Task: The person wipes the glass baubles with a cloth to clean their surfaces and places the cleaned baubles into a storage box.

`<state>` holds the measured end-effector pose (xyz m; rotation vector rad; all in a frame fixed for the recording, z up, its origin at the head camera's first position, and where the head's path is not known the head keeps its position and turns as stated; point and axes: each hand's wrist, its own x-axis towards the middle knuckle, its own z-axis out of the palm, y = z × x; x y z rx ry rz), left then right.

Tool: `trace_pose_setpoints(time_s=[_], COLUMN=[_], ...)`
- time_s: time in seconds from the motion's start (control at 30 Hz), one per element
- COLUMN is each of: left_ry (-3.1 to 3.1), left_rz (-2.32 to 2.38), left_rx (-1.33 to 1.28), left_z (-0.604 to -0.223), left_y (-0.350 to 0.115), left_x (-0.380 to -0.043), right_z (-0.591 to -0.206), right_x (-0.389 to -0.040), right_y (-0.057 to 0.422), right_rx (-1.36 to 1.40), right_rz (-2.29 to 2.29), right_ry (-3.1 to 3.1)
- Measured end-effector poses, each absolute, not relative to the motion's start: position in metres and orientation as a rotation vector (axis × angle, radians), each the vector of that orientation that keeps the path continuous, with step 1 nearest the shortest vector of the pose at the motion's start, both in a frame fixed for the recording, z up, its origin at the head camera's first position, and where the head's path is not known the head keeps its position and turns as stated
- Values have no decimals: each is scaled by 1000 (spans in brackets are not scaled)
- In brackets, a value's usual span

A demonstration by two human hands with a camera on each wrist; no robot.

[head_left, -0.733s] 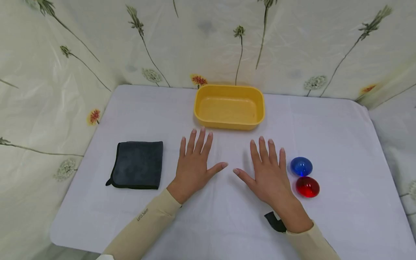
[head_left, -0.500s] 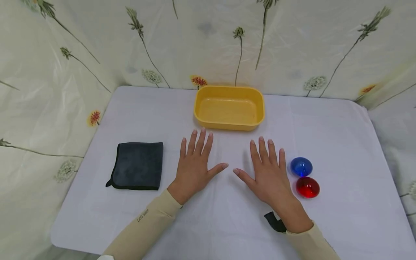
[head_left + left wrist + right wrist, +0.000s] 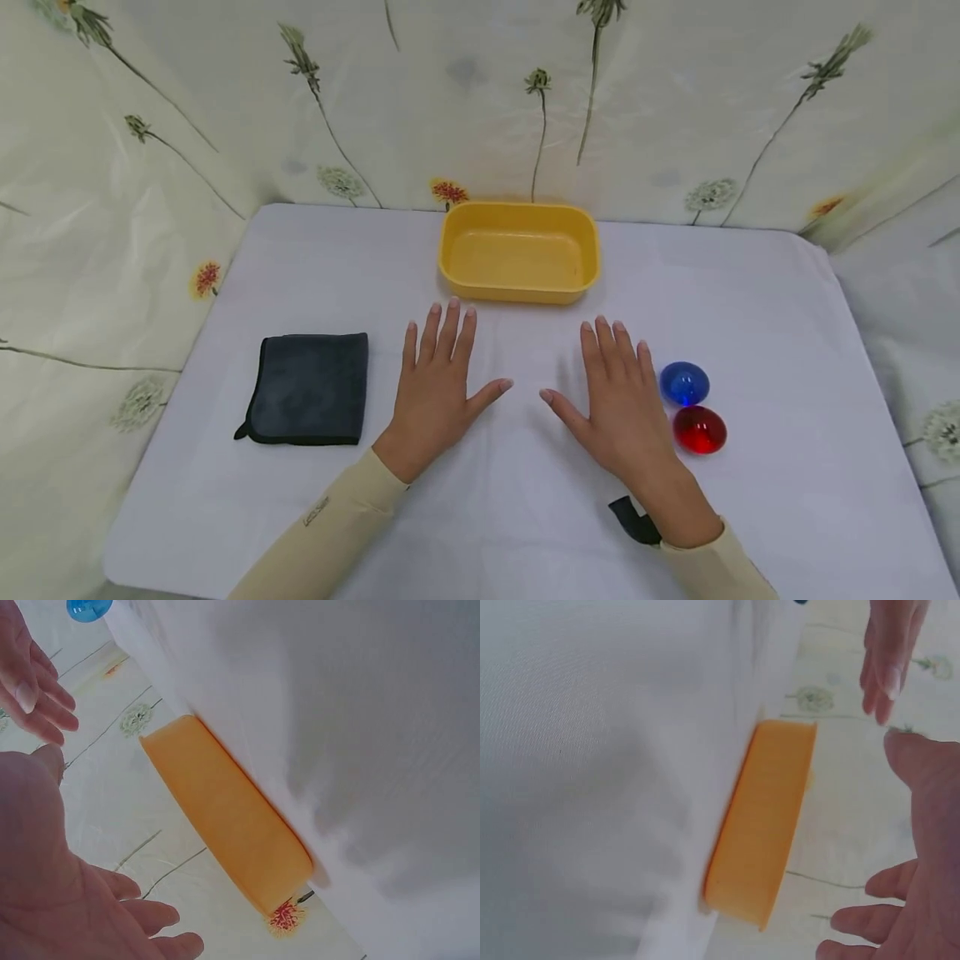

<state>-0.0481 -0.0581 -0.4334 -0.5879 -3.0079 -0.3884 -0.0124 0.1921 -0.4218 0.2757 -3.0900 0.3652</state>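
Observation:
Both hands are held palm down over the white-covered table, fingers straight and thumbs spread toward each other. My left hand [image 3: 433, 396] holds nothing; its fingertips come close to the near side of a yellow plastic tub [image 3: 517, 296]. To its left lies a folded dark grey cloth [image 3: 311, 389] with a small loop at one corner. My right hand [image 3: 626, 408] is likewise without anything in it. Just right of it sit a clear blue, rounded glassy piece [image 3: 684, 383] and a red one [image 3: 700, 430], side by side. Each wrist view shows the tub's outer wall [image 3: 225, 810] beyond the palm.
The white tablecloth [image 3: 480, 533] covers a table with rounded corners. A flower-printed curtain [image 3: 420, 100] hangs right behind the tub and along both sides. A black strap [image 3: 633, 522] shows at the right wrist.
The head view has shifted slightly, so the scene sits a little further left and lower. The right hand's fingers have drawn a bit closer together. The tub, cloth and glassy pieces stay put.

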Motion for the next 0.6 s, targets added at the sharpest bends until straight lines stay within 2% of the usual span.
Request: trace_pose_setpoints(time_s=[0.4,0.6], left_ry=[-2938,-3008], left_rz=[-362,-368], left_rx=[-643,-531], left_z=[-432,-434], left_y=[-56,-71], left_x=[-41,-42], right_z=[-417,-417], right_x=[2,5], right_y=[211,219], right_rx=[197,205], right_rz=[318,388], right_ry=[-3065,-3013])
